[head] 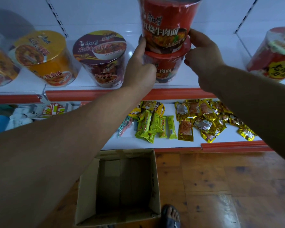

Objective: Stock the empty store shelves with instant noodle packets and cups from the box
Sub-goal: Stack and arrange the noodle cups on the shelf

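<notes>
Red beef-noodle cup (pixel 166 22) stacked on its twin, the lower red cup (pixel 166 68), mid-row on the white top shelf (pixel 86 83). Clasped from both sides: left hand (pixel 141 69) curled round the lower red cup with one digit up against the upper base, right hand (pixel 204 55) hooked at the seam. Liable to topple if released off-centre: small base on a film-slick lid, purple cup (pixel 102 60) close by. Below, snack packets (pixel 201 120) on the lower shelf (pixel 130 145). Cardboard box (pixel 122 186) on the wooden floor (pixel 220 186), nothing visible inside.
</notes>
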